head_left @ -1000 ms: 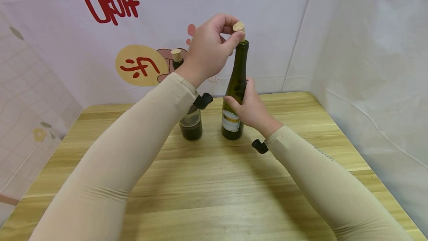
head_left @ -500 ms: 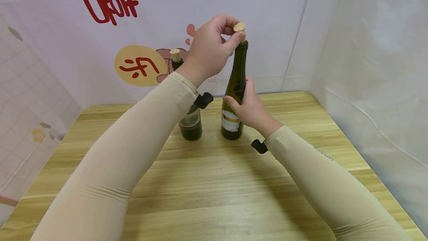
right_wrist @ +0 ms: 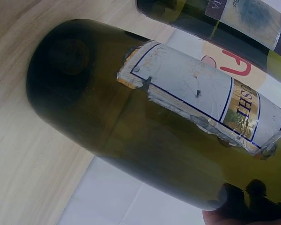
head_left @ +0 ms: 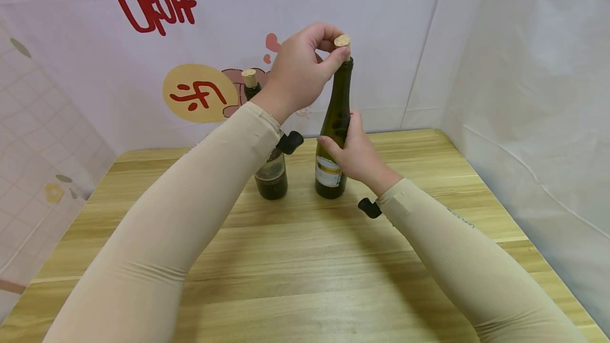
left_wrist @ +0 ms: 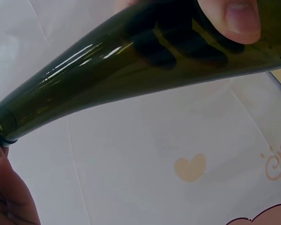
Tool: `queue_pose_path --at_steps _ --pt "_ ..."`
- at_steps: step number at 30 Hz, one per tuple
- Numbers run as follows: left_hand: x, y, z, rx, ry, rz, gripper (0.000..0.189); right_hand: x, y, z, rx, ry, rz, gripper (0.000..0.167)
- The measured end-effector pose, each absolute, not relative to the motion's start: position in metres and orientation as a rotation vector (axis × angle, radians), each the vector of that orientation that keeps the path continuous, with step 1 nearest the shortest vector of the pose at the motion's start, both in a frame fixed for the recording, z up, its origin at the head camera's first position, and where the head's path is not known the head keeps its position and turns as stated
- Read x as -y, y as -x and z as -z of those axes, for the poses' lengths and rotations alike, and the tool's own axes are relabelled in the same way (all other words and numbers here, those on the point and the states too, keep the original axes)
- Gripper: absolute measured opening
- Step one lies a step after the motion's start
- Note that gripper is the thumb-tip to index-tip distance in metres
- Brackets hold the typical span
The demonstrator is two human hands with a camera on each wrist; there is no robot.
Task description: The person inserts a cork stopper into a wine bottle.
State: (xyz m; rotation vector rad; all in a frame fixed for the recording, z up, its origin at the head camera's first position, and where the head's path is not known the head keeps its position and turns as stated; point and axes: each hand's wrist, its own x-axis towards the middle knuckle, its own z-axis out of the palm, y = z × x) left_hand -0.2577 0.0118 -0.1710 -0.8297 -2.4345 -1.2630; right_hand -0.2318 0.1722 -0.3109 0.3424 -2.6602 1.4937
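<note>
A green glass wine bottle (head_left: 335, 105) with a torn white label (right_wrist: 187, 89) stands upright on the table. My right hand (head_left: 363, 160) wraps round its middle, thumb in front; the fingers show dark through the glass in the left wrist view. At the mouth, my left hand (head_left: 305, 65) pinches a pale cork (head_left: 342, 41) between thumb and fingers. The cork sits upright in the bottle's mouth with most of its length above the rim. In the left wrist view, left-hand fingertips (left_wrist: 11, 192) lie right by the rim, and the cork is hidden.
A second dark bottle (head_left: 272, 179) stands to the left, with a cork (head_left: 250, 78) in its neck; my left forearm covers its middle. The wooden table (head_left: 286, 279) reaches back to a white printed cloth (head_left: 381, 25), with more cloth along both sides.
The cork and the left hand have come down slightly and the cork stands a little straighter in the mouth. The right hand keeps its hold on the bottle.
</note>
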Motion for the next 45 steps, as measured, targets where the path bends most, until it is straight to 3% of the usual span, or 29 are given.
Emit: queue_pose_path --at_steps 45 --pt "-0.02 0.268 0.177 2.476 0.841 1.267 0.03 -0.176 0.237 0.313 2.712 -0.318 -1.485 0.074"
